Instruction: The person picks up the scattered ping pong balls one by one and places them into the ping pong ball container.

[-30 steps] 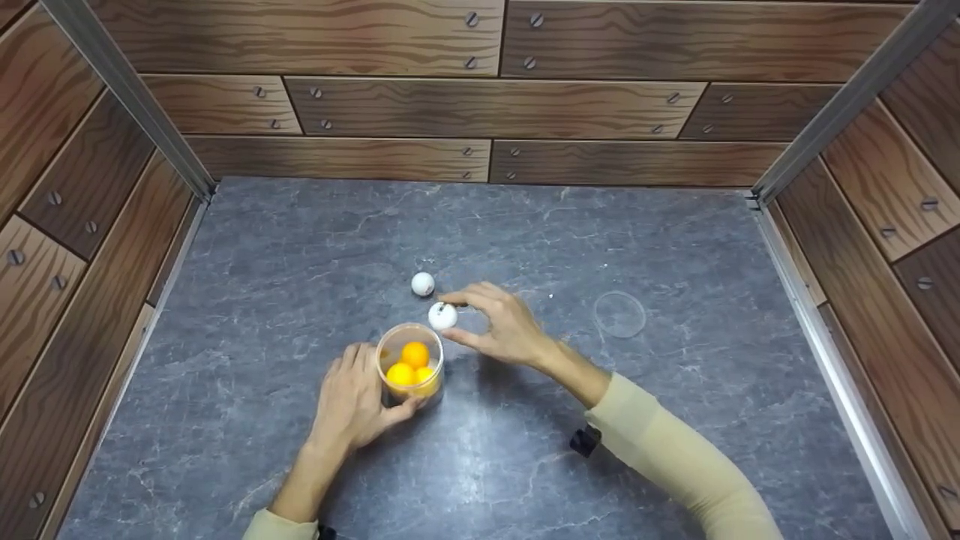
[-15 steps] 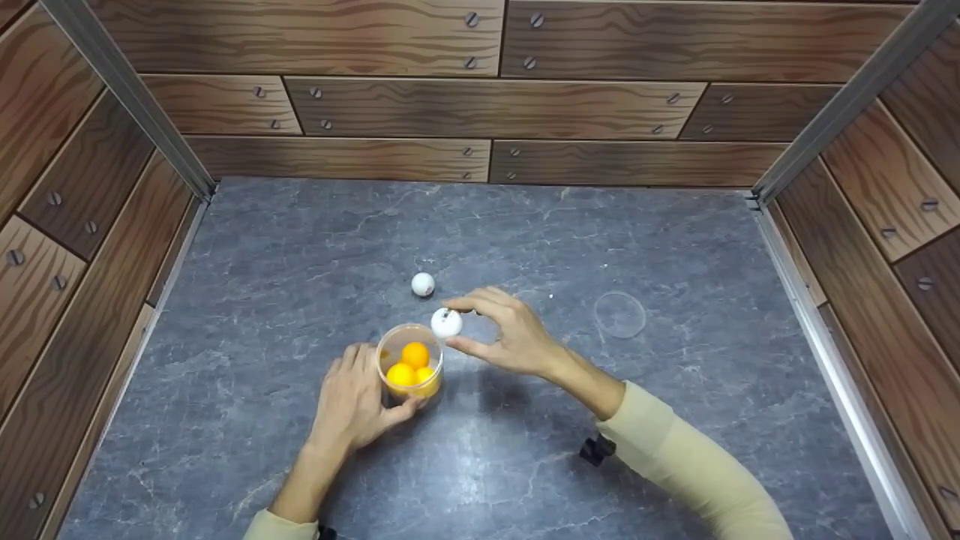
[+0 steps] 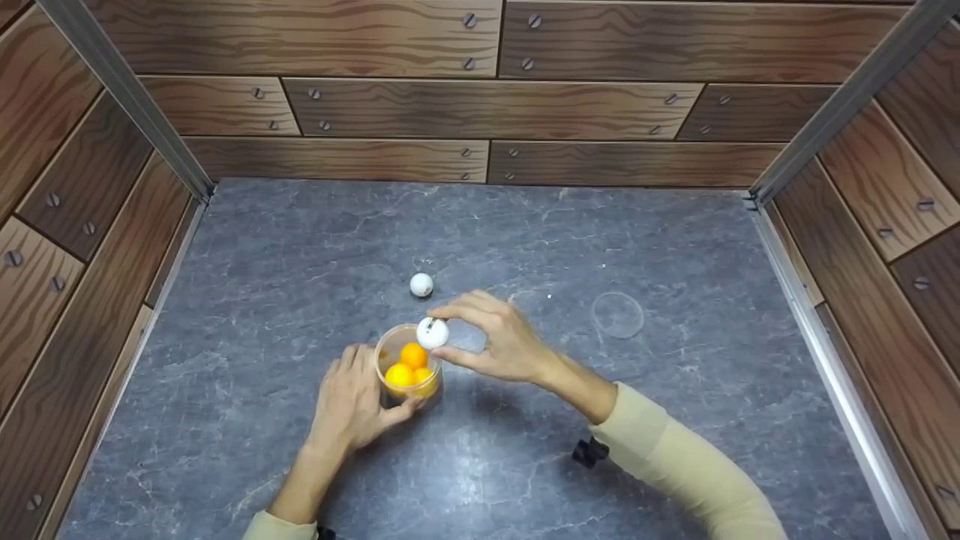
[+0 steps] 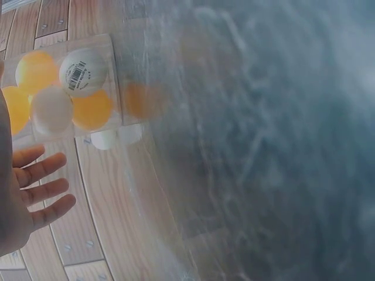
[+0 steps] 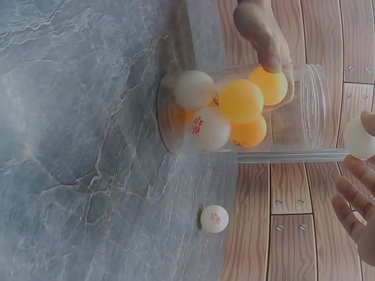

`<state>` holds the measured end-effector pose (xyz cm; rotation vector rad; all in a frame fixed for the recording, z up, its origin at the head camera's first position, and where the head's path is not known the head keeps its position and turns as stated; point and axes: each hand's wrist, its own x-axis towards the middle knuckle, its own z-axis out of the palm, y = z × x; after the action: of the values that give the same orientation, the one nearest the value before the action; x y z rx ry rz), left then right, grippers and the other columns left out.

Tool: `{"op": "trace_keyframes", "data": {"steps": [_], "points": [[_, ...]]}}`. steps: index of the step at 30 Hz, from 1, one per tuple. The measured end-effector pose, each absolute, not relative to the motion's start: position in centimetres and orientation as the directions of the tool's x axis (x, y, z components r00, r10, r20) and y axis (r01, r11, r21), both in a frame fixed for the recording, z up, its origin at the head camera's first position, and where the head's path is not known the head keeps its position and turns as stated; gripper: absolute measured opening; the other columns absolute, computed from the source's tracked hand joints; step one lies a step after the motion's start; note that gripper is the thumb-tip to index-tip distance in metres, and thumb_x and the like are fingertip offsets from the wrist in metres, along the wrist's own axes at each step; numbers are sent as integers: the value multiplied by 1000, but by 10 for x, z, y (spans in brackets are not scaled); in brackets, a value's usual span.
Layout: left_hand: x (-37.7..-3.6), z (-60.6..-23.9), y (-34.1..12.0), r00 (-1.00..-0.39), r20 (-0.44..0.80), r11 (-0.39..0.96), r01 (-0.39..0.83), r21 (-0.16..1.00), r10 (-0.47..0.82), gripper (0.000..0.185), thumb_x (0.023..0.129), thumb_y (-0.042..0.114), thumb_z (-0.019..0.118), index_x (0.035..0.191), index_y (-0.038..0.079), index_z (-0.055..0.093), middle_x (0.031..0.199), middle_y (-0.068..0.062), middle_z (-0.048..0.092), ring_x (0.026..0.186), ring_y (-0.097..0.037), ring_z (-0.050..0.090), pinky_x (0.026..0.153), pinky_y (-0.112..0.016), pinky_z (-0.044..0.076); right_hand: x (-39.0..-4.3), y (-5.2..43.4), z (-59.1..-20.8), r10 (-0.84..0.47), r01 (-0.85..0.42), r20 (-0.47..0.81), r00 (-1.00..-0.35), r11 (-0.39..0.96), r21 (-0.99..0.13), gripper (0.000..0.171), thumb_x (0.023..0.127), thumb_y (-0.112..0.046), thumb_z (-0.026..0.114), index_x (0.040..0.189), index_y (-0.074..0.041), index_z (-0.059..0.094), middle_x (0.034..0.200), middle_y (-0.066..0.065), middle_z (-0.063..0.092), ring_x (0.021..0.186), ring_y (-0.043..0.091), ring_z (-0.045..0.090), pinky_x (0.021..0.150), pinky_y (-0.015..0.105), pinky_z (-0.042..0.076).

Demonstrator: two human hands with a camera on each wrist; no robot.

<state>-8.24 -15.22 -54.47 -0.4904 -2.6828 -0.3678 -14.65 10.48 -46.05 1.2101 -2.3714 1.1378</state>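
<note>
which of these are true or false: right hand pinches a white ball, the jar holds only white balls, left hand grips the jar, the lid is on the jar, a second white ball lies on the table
1. The right hand pinches a white ball at the jar's rim: true.
2. The clear jar holds only white balls: false, orange balls are inside too.
3. The left hand grips the jar: true.
4. The lid is on the jar: false, it lies apart on the table, to the right.
5. A second white ball lies on the table: true.
</note>
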Motion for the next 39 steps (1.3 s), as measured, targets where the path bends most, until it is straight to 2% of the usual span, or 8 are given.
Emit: {"op": "trace_keyframes", "data": {"steps": [11, 18, 27, 33, 39], "points": [[-82, -546, -152, -851, 434, 901, 399, 170, 294, 95, 77, 77, 64, 125, -5, 60, 104, -16, 67, 96, -31, 63, 73, -44, 56, -147, 92, -464, -617, -805, 529, -583, 348, -481, 42, 89, -33, 83, 124, -10, 74, 115, 2, 78, 108, 20, 71, 94, 34, 59], [-83, -546, -153, -855, 439, 896, 394, 205, 276, 91, 74, 75, 67, 120, -3, 62, 103, -15, 66, 94, -31, 63, 73, -46, 56, -145, 84, -467, -641, -819, 521, -564, 358, -447, 41, 90, -36, 82, 124, -14, 75, 112, 0, 78, 108, 18, 70, 95, 32, 59], [-83, -547, -153, -849, 445, 898, 399, 188, 284, 92, 73, 75, 69, 120, -3, 61, 102, -15, 65, 92, -31, 62, 73, -45, 55, -145, 82, -469, -700, -802, 419, -578, 393, -450, 41, 93, -40, 78, 126, -16, 74, 117, -1, 78, 110, 18, 68, 93, 31, 58], [-84, -547, -153, -841, 456, 898, 405, 174, 292, 92, 74, 76, 69, 120, -3, 61, 101, -15, 65, 91, -30, 63, 71, -44, 55, -145, 82, -466, -727, -790, 362, -584, 408, -457, 42, 93, -41, 78, 128, -18, 73, 115, -2, 77, 104, 17, 66, 88, 30, 57], [-83, -546, -153, -842, 452, 896, 407, 176, 294, 92, 74, 75, 68, 121, -3, 61, 101, -14, 65, 92, -30, 61, 71, -43, 54, -146, 82, -463, -753, -802, 327, -571, 426, -418, 45, 95, -44, 76, 131, -18, 71, 112, -1, 76, 101, 17, 66, 84, 29, 56]]}}
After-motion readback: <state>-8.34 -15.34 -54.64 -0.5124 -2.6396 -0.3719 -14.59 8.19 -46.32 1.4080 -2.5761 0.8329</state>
